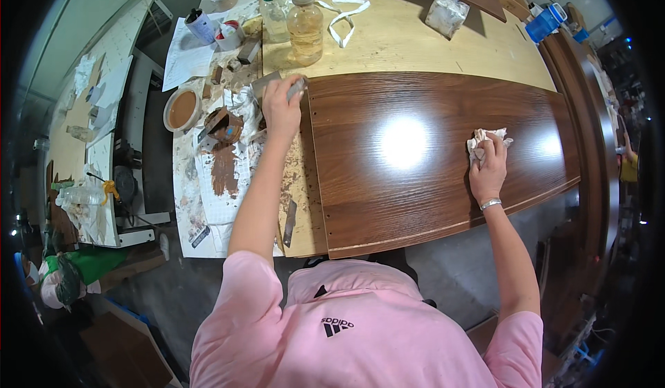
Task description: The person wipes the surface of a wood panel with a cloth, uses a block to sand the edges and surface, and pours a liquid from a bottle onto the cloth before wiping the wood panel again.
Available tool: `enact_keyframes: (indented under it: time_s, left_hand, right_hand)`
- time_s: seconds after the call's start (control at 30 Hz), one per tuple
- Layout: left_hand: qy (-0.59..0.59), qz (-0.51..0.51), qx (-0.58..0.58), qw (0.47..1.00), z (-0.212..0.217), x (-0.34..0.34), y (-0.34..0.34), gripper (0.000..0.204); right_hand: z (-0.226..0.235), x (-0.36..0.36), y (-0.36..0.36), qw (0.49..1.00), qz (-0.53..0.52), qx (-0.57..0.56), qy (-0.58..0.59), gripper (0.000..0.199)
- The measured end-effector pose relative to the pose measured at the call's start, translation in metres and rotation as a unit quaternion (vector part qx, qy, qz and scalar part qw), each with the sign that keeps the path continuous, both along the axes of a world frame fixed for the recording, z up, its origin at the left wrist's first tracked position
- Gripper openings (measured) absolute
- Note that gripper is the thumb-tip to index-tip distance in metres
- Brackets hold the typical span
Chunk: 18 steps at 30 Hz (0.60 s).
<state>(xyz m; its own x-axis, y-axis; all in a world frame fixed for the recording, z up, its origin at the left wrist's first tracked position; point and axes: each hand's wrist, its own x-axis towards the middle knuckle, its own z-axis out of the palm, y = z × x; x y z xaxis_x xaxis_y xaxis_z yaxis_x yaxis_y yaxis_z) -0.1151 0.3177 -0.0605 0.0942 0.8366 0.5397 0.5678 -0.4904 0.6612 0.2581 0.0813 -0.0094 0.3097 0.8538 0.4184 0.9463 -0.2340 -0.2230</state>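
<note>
A dark brown wood-grain panel [388,208] lies flat in front of me, with bright light reflected off its glossy face. Toward its right end my right hand [488,177] presses a crumpled white cloth [478,143] against the surface, fingers bunched over it. My left hand [280,114] is at the panel's far left corner, its fingers closed around a small grey block-like thing [297,87] whose exact kind I cannot make out. Just left of those fingers lies a flat grey piece [264,83]. Beside my left forearm stands a brown-smeared container [225,126] on stained paper.
Behind the panel stand a jar of yellowish liquid [306,31] and a clear bottle [274,14]. A round tub of brown paste [183,109] is at the left. A wrapped block [447,15], a white strip [339,24] and a blue-lidded container [546,22] lie farther back.
</note>
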Motion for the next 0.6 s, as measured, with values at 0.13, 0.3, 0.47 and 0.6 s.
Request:
enact_keyframes:
  time_s: [0.13,0.3,0.47,0.6]
  left_hand:
    - [0.02,0.018,0.015,1.0,0.006,0.001,0.013,0.036]
    - [-0.002,-0.024,-0.073,0.997,0.015,-0.014,-0.064,0.033]
    - [-0.212,-0.013,-0.183,0.96,0.028,-0.067,-0.111,0.02]
    - [-0.191,0.124,-0.084,0.97,0.054,-0.172,-0.061,0.011]
  right_hand:
    - [0.001,-0.004,0.002,1.0,-0.005,0.001,0.007,0.031]
    - [0.0,-0.002,0.0,1.0,-0.004,-0.009,-0.008,0.033]
    - [-0.003,0.002,-0.006,1.0,-0.007,-0.002,0.01,0.033]
    - [-0.007,0.004,-0.004,1.0,-0.002,0.001,0.006,0.036]
